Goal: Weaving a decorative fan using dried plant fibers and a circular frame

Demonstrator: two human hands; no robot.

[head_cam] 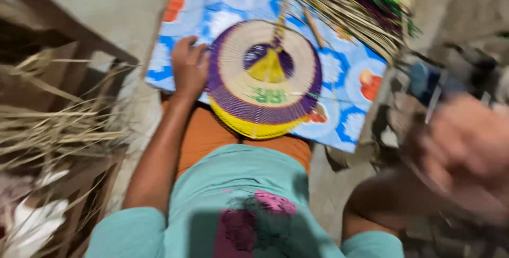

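- Resting on the person's lap over a blue patterned cloth (339, 67), the round woven fan (264, 78) lies flat, with purple rings, a yellow lower edge and a pale centre.
- The left hand (189, 67) sits at the fan's left rim, fingers (197, 51) curled and pressed together against the edge; the fan lies just to the right of them.
- The fan's stem line runs from the yellow edge up toward the bundle of dried strips (350, 3) at the top, away from the body.
- The right hand (466, 152) is raised well apart to the right, so the left is far nearer.
- Motion blur smears the right hand; whether its fingers are spread or closed cannot be told, and it perhaps holds nothing.
- Loose straw (47, 125) lies at the left, cut off by the frame.
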